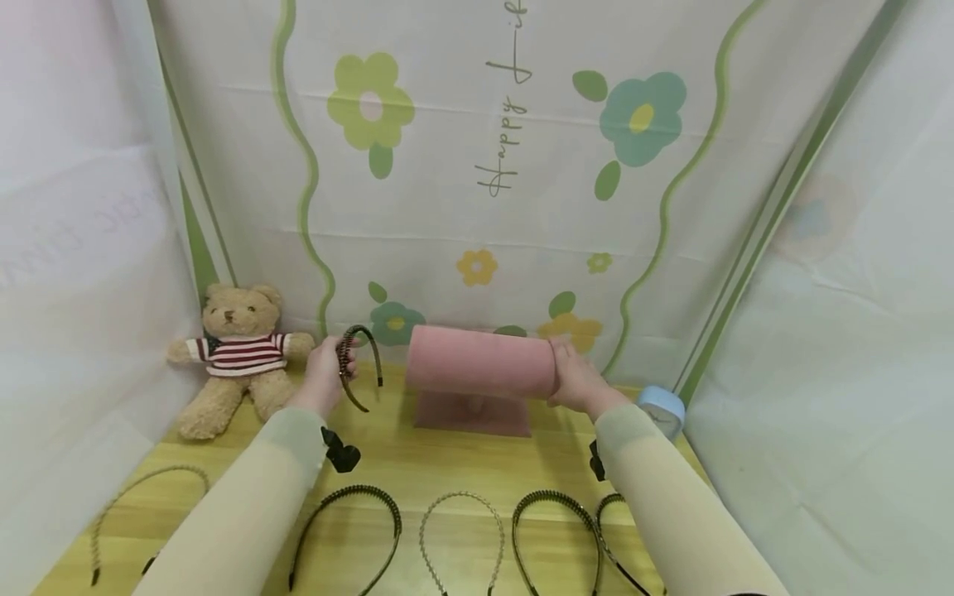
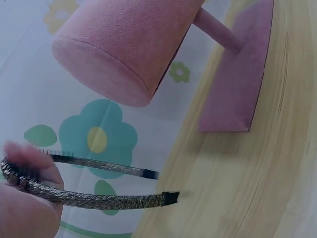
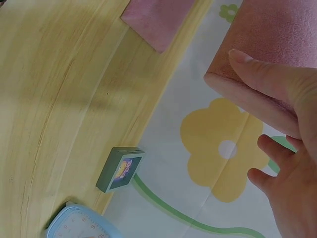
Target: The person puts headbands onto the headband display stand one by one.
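Note:
A pink velvety headband stand [image 1: 480,362], a padded cylinder on a flat pink base, stands near the back of the wooden table. My left hand [image 1: 324,374] grips a dark, glittery headband [image 1: 376,360] by its curved top, left of the cylinder. In the left wrist view the two black-tipped ends of that headband [image 2: 114,201] point toward the table. My right hand [image 3: 292,163] holds the right end of the cylinder [image 3: 267,34]. Its thumb [image 3: 262,74] lies along the pink surface, while two fingers extend past the end face.
Several headbands [image 1: 398,521] lie in a row along the front. A teddy bear [image 1: 242,356] in a striped shirt sits at left. A light-blue clock [image 1: 662,411] and a small green framed box [image 3: 120,169] stand at right. Flower-printed cloth [image 1: 477,207] hangs behind.

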Demonstrator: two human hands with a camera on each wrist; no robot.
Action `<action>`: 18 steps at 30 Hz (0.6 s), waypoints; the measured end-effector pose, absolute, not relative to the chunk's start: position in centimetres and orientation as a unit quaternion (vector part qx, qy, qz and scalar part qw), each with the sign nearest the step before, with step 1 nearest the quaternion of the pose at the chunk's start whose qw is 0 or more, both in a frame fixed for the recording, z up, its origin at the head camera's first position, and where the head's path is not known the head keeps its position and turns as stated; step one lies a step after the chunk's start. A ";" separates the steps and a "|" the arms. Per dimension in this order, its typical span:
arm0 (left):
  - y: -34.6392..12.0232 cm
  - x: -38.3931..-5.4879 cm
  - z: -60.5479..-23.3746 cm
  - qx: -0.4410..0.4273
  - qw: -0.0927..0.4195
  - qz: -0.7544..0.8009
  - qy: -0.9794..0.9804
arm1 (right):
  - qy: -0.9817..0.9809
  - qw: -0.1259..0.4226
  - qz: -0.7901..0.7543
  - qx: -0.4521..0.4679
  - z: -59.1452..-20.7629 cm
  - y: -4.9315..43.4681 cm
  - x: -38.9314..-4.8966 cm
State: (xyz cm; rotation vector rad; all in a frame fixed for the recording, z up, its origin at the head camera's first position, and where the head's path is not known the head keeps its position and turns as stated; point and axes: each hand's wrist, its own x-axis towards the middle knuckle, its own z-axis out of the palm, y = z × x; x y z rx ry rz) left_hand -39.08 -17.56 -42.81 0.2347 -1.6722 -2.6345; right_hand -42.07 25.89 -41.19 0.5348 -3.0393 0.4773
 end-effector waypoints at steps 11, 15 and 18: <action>-17.5 -38.9 -42.8 -0.037 -0.069 -0.853 -0.516 | -0.971 0.005 0.163 0.174 -41.2 25.7 -42.0; -17.0 -39.3 -42.8 -0.084 -0.091 -0.839 -0.530 | -0.971 0.005 0.168 0.173 -40.9 25.7 -41.7; -16.7 -39.5 -42.8 -0.076 -0.093 -0.835 -0.537 | -0.970 0.009 0.171 0.175 -40.8 25.6 -41.5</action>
